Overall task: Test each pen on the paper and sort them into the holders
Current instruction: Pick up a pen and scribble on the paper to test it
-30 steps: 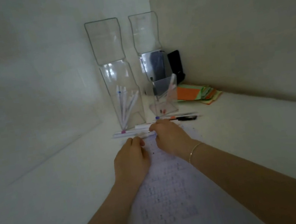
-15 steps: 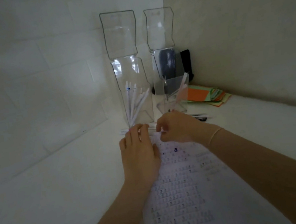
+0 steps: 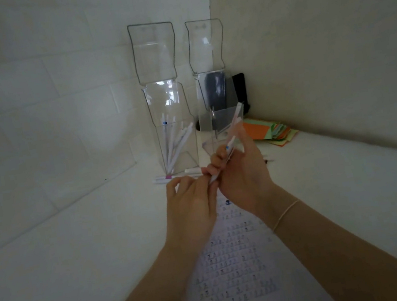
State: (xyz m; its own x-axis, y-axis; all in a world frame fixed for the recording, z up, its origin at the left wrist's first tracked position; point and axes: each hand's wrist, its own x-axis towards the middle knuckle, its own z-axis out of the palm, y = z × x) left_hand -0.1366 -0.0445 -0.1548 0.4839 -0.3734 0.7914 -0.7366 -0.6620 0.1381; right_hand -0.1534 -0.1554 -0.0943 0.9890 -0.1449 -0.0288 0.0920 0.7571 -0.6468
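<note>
The right hand (image 3: 243, 172) grips a white pen (image 3: 230, 145) held slantwise above the far edge of the printed paper (image 3: 234, 261), fingers curled round its barrel, while the left hand (image 3: 190, 203) pinches the pen's lower end between thumb and fingertips, seemingly at the cap or tip. The step in hand looks like readying this pen for a test stroke. To do it well, the left hand should pull straight along the barrel, not sideways, keep any cap it takes off, and the right hand should shift down toward the tip before writing on a bare patch of the sheet, away from the rows of marks already there. Two clear acrylic holders stand in the corner: the left holder (image 3: 172, 128) holds about five white pens, though they overlap and the count is unsure; the right holder (image 3: 218, 132) seems to hold one or two, partly hidden behind the held pen. Two or three loose pens (image 3: 170, 177) lie on the white table (image 3: 77, 245) just before the holders. A stack of coloured paper (image 3: 270, 130) lies to the right, near the wall.
</note>
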